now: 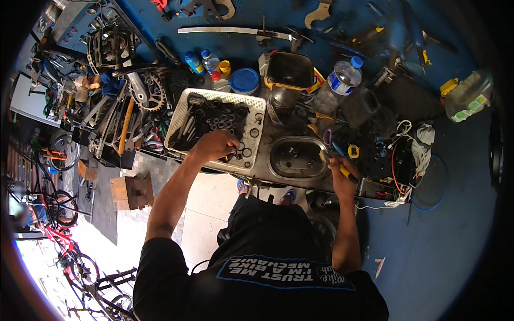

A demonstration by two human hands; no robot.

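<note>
My left hand point(214, 146) reaches into a white plastic basket point(172, 122), its fingers drawn together over small dark rings point(246, 152) near the right side. Whether a ring is between the fingertips I cannot make out. Other rings and small metal parts lie in a dark heap point(219, 119) farther inside the basket. My right hand point(342, 175) is wrapped around a brush point(349, 174) with a yellow and black handle; its pale bristles seem to show beside the thumb. Just left of this hand sits an oval metal tray point(274, 167) with a few small parts in it.
Behind the basket stand small bottles point(210, 60), a blue-lidded tub point(244, 81), a cut-open container point(289, 69) and a large clear bottle point(342, 80). Cranks and a chainring point(145, 92) crowd the left. Cables point(423, 139) hang at the right; tools line the blue wall.
</note>
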